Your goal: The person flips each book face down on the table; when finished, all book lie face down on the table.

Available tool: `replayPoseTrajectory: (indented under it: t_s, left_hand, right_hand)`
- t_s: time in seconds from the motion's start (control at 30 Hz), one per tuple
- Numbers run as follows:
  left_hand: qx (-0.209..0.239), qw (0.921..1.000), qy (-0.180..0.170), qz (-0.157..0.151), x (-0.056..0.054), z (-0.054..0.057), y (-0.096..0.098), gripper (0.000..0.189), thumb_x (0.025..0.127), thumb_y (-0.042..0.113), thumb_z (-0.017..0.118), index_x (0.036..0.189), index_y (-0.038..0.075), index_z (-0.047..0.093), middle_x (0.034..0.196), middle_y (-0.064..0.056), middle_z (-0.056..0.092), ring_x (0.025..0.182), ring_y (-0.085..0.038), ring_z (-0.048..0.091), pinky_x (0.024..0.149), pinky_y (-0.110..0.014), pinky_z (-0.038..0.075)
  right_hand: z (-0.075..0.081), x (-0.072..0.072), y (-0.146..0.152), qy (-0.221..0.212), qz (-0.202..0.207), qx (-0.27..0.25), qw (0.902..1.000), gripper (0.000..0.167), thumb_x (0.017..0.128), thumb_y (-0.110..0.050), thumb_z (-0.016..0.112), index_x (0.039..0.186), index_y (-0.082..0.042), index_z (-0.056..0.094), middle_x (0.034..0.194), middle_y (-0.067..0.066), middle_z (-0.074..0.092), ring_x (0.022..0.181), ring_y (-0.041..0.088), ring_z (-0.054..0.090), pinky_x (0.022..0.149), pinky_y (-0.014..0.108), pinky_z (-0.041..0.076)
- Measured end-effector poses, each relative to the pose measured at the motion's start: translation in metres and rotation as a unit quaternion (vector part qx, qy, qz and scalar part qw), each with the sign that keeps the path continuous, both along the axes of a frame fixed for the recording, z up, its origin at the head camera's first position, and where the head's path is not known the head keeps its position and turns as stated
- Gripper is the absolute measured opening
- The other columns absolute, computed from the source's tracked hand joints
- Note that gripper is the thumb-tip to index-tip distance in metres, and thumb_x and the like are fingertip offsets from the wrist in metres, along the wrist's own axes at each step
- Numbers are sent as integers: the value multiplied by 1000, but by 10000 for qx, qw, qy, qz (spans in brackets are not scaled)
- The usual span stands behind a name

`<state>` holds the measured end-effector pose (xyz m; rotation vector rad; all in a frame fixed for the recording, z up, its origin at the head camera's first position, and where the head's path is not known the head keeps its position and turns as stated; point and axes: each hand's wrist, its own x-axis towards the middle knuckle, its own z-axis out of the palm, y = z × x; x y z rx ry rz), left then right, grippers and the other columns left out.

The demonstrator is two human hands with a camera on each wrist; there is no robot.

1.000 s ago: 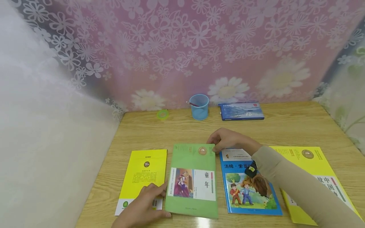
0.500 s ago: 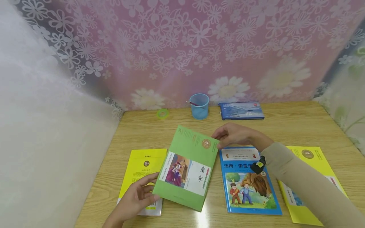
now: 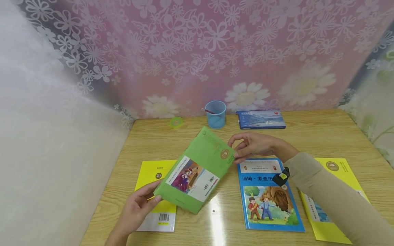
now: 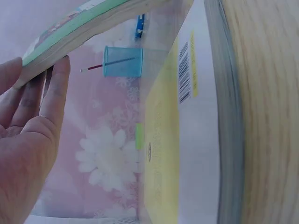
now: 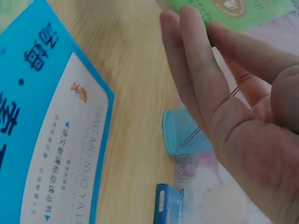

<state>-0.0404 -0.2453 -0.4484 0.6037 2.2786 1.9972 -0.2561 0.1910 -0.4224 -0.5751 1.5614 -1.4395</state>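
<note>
A green paperback book is raised and tilted above the table in the head view, its illustrated front cover up. My left hand grips its lower left corner, thumb on the cover and fingers underneath; the left wrist view shows its page edge between them. My right hand pinches the upper right corner, seen also in the right wrist view as green cover at the fingertips. Below the left hand lies a yellow book, back cover up, partly overlapped. A blue book lies below the right hand.
Another yellow book lies at right, partly hidden by the right sleeve. Along the back of the wooden table stand a blue cup with a pen, a blue box and a green tape roll.
The green book has come up off the table and turned clockwise, its top toward the back. The left hand has moved from beside it to gripping its corner; the right hand rose with it.
</note>
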Motion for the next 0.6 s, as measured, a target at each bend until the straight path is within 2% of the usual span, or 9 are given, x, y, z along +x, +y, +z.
replayPoseTrajectory:
  t_s: [0.1, 0.23, 0.33, 0.37, 0.43, 0.5, 0.6]
  left_hand:
    - [-176, 9996, 172, 137, 1, 3, 0, 44, 103, -10, 54, 147, -7, 54, 151, 6, 62, 132, -8, 64, 98, -29, 60]
    - [-436, 9979, 286, 377, 3, 8, 5, 43, 104, -7, 56, 147, 0, 58, 152, 3, 61, 137, -6, 60, 99, -28, 59]
    - [-702, 9944, 635, 476, 4, 10, 10, 46, 101, -8, 60, 145, 4, 60, 148, 0, 64, 132, -5, 63, 97, -24, 60]
    - [-769, 9923, 867, 441, 4, 11, 11, 47, 100, -11, 61, 145, 2, 61, 146, -3, 66, 129, -6, 65, 96, -24, 60]
    - [-1011, 9846, 1373, 374, 3, 11, 12, 50, 96, -14, 64, 144, 2, 62, 142, -6, 68, 124, -8, 67, 97, -22, 60]
    - [-1256, 9725, 1935, 312, 2, 12, 14, 53, 92, -16, 68, 141, 2, 64, 138, -8, 70, 122, -11, 69, 100, -21, 57]
    - [-1590, 9506, 2657, 216, 0, 13, 18, 50, 92, -9, 73, 140, 2, 65, 136, -9, 71, 126, -14, 67, 108, -19, 51]
  right_hand:
    - [4, 2, -2, -79, -25, 84, 9999, 30, 102, 4, 62, 129, -6, 57, 119, 21, 76, 113, 37, 75, 107, 58, 53]
    - [10, 3, -3, 85, -181, 346, 9992, 28, 103, -1, 63, 130, -4, 59, 122, 21, 75, 116, 35, 74, 107, 50, 57]
    - [14, 3, -3, 29, -385, 393, 9985, 24, 104, -5, 62, 128, -2, 62, 126, 18, 74, 122, 39, 71, 105, 47, 58]
    - [16, 3, -3, -34, -470, 385, 9981, 24, 105, -6, 61, 128, 0, 63, 127, 18, 73, 124, 41, 69, 106, 48, 57]
    - [16, 2, -3, -215, -668, 333, 9970, 22, 108, -10, 58, 126, 1, 65, 127, 16, 72, 123, 38, 70, 108, 49, 55]
    - [16, 1, -3, -244, -856, 405, 9952, 23, 109, -13, 57, 124, 2, 67, 126, 16, 71, 120, 33, 73, 108, 49, 54]
    - [14, 0, -4, -11, -995, 617, 9931, 27, 110, -16, 56, 123, 3, 69, 128, 12, 68, 105, 20, 75, 99, 38, 62]
